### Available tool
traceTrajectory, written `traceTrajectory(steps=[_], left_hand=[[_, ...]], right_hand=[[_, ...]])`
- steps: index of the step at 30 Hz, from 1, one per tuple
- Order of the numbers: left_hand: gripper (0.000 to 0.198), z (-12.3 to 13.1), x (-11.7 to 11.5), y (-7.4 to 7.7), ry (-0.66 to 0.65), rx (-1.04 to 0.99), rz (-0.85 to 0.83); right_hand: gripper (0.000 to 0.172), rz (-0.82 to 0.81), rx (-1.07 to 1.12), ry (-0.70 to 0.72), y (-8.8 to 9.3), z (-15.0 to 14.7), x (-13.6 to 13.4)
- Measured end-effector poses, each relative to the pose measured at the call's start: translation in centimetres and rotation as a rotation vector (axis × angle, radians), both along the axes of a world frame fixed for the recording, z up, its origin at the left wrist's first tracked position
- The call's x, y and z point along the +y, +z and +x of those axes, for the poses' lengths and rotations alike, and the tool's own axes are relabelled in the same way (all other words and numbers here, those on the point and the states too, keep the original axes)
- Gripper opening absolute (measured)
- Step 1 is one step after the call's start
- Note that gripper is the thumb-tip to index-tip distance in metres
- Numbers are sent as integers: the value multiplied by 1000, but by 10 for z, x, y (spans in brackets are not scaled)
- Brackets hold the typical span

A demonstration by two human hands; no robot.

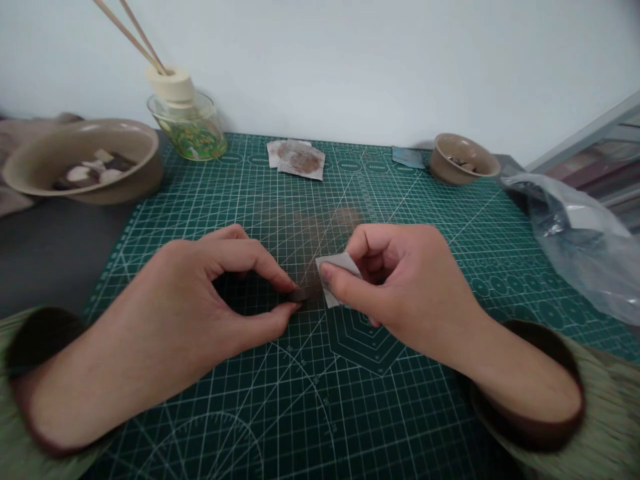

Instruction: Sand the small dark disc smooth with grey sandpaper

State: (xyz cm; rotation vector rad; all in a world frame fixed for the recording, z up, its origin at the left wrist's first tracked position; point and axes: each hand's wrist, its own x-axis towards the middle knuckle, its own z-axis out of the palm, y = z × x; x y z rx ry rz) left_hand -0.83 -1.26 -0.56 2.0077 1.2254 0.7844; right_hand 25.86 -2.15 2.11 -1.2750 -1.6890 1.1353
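Between the thumb and index finger of my left hand [210, 300] is a small dark brown piece [301, 295], perhaps wood, held low over the green cutting mat [210, 413]. My right hand [400, 280] pinches a small piece of sandpaper [332, 299], pale grey on its back, with the thumb pressed on top. The sandpaper's edge is just right of the brown piece; whether they touch I cannot tell. Brown dust [320, 223] is spread over the mat beyond my hands.
Two sheets stained brown [301, 161] lie at the mat's far edge. A large bowl of small pieces [145, 175] and a reed diffuser [187, 130] stand at left. On the right are a blue-grey sheet [407, 157], a small bowl [447, 167] and a clear plastic bag [580, 233].
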Motion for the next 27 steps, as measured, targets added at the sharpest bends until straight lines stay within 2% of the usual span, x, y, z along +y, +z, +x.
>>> traceTrajectory(steps=[4, 8, 12, 18, 27], left_hand=[[14, 2, -1, 3, -22, -24, 9], [10, 5, -4, 5, -31, -34, 78], [17, 2, -4, 2, -107, -22, 122], [14, -3, -2, 0, -50, -48, 22], [15, 1, -1, 1, -39, -67, -8]], right_hand=[[49, -48, 41, -36, 1, 0, 0], [56, -84, 65, -51, 0, 1, -1], [58, -154, 97, -33, -1, 0, -1], [57, -202, 100, 25, -1, 0, 0], [52, -206, 80, 96, -5, -4, -2]])
